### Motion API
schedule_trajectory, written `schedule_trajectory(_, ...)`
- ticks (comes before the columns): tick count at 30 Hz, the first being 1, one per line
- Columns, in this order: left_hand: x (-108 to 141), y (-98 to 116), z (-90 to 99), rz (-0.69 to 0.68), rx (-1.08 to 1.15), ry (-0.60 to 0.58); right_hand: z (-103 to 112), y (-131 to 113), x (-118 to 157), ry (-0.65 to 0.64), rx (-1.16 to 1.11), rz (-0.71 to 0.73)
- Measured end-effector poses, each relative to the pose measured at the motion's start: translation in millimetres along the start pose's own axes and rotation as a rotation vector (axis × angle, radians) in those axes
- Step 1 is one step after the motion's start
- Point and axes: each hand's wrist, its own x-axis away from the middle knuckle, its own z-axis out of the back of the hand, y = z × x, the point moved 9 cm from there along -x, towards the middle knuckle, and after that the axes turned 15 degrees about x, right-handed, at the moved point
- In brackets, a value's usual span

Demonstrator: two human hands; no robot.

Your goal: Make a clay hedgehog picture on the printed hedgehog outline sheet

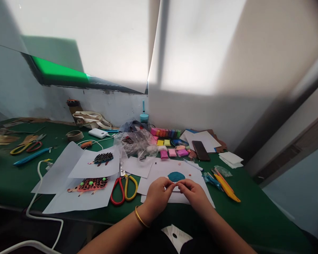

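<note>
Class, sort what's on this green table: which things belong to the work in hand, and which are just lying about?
Probably in the work:
blue shape, by the left hand and right hand
white sheet beneath it
pink packet, likely material

Apparently just lying about:
dark phone
light-blue cup
brown tape roll

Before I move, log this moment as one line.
left hand: fingertips pinched | right hand: fingertips pinched, meeting left's | between them: too small to tell | nearest: blue oval on white paper | left of paper: scissors
</note>
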Motion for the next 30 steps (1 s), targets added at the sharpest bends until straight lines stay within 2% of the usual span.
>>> schedule_trajectory(3, -1.1, -8.1, -2.9, 0.078, 0.133, -0.024, 2.7, -1.8, 0.9, 0.013, -0.017, 0.007)
schedule_trajectory(7, -1.0, -16.8, -9.3, 0.159, 0.246, -0.055, -4.8, -0.4, 1.9, -0.033, -0.082, -0.019)
schedule_trajectory(16, 2.1, -7.2, -9.0, 0.105, 0.266, -0.072, -1.6, -0.4, 1.9, -0.011, -0.091, -0.06)
schedule_trajectory(26, 1.9, -18.6, -13.4, 0.157, 0.292, -0.072, -7.3, 4.9, 3.1, -0.028, -0.135, -0.064)
schedule_trajectory(30, 0.7, -15.6, -8.8, 0.128, 0.191, -0.095, -1.9, 9.9, -1.3, -0.01, -0.062, -0.066)
